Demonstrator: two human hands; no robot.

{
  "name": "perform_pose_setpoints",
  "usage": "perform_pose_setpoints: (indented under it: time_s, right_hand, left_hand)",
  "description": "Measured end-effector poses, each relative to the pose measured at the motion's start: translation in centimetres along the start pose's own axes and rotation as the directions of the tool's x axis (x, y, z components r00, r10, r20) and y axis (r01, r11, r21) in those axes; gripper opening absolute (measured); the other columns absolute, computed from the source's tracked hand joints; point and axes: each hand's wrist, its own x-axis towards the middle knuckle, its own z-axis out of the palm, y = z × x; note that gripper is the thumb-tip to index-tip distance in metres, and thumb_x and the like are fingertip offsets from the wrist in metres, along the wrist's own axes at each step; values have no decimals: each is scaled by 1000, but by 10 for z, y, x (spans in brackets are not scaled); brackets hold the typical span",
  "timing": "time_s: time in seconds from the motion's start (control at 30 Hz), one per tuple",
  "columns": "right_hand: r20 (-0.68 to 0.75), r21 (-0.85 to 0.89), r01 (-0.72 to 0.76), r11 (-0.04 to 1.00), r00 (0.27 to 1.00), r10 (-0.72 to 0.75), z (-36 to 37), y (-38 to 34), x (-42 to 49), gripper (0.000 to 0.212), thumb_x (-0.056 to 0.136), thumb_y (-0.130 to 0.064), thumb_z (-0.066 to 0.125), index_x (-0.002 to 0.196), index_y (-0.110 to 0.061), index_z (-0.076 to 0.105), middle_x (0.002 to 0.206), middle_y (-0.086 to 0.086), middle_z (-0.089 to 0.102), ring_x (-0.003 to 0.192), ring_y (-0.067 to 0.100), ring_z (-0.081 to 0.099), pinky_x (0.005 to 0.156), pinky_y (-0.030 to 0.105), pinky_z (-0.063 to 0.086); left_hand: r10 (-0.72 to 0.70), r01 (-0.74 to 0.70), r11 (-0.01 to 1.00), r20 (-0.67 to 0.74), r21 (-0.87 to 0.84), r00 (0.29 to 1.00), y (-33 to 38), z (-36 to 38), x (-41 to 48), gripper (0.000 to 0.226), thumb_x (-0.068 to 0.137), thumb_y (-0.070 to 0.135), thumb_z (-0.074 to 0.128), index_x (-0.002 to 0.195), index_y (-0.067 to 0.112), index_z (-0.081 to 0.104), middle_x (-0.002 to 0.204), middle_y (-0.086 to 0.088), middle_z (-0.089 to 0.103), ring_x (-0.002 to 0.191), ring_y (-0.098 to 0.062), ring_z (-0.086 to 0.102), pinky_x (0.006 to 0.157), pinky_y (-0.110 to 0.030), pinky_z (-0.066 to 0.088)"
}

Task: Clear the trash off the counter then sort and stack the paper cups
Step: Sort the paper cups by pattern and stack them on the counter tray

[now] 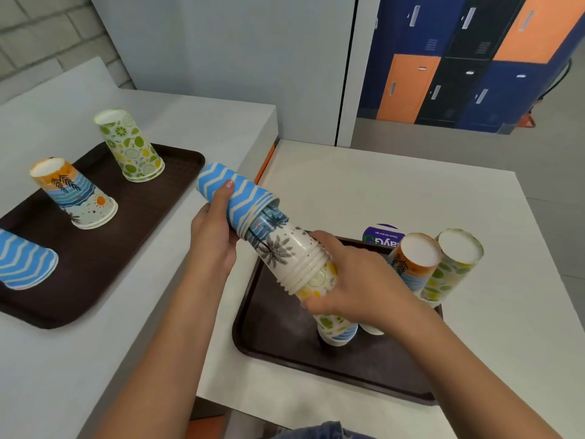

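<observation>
Above the near tray (285,359), a tilted cup stack (283,248) is gripped at both ends — the blue zigzag end by the left hand (212,232), the lime-print end by the right hand (354,280), fingers curled round it.

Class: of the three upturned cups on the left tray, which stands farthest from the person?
The lime-patterned cup, printed with green and yellow citrus slices; the orange sunset cup and blue zigzag cup stand nearer.
</observation>
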Motion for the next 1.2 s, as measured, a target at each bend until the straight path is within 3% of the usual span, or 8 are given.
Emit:
perform_pose_setpoints:
  time_s: [0.27,0.37,0.47,0.63,0.87,1.03,1.1,1.2]
  right_hand:
    - [-197,-32,-119,992,974,111,-29,26,-77,82,58,-59,64,129,-49,23,99,-11,60,89,16,61,64,32,47]
    - [-227,14,-155,988,962,154,-47,34,-99,85,58,-58,67,130,-51,24,90,-20,54,83,13,57,68,30,46]
    - [-267,77,-155,985,949,170,-53,42,-109,84,55,-55,70,125,-57,24,84,-26,50,78,10,54,64,25,42]
    - [-310,163,-151,975,930,195,-43,56,-114,89,55,-49,75,131,-54,29,96,-22,59,85,11,60,67,23,44]
    - [-280,248,-88,965,947,158,-10,61,-110,87,57,-49,75,125,-61,22,92,-44,45,100,-2,50,67,0,37]
    - [-268,254,-43,966,957,113,-2,57,-108,91,59,-46,78,129,-61,22,89,-48,37,96,-15,39,74,-6,32]
    - [-262,252,-39,967,959,107,-1,55,-108,93,61,-45,79,133,-57,22,91,-45,38,100,-12,39,73,-5,32]
    - [-237,223,-44,974,967,98,0,53,-105,103,64,-47,76,147,-40,17,113,-29,52,111,-1,41,70,3,32]
  left_hand:
    - [129,-134,990,-110,-37,986,-34,12,-25,26,90,23,63,112,12,58,101,-1,70,86,-10,70,75,-26,57]
    - [224,-228,952,43,205,974,-70,13,-55,33,83,14,72,112,14,57,103,2,70,92,-7,69,78,-21,56]
    - [168,-253,893,247,371,954,-107,9,-80,58,71,18,82,120,8,52,113,-4,67,100,-11,68,83,-23,55]
    - [35,-335,673,424,660,905,-150,-2,-89,64,65,19,86,110,36,44,110,16,60,99,10,59,83,-10,48]
    - [-58,-241,559,327,794,943,-166,-22,-68,70,70,21,83,121,33,37,116,11,56,114,-12,57,94,-32,50]
    - [3,-241,571,292,785,957,-143,-23,-70,105,68,37,82,149,31,16,152,7,31,139,-8,31,112,-32,30]
    - [166,-277,636,223,720,961,-123,-16,-86,87,82,25,71,150,28,16,151,4,33,140,-12,30,110,-27,28]
    - [299,-325,809,134,490,945,-83,4,-105,59,88,27,64,141,22,38,129,-2,57,121,-13,55,103,-28,43]
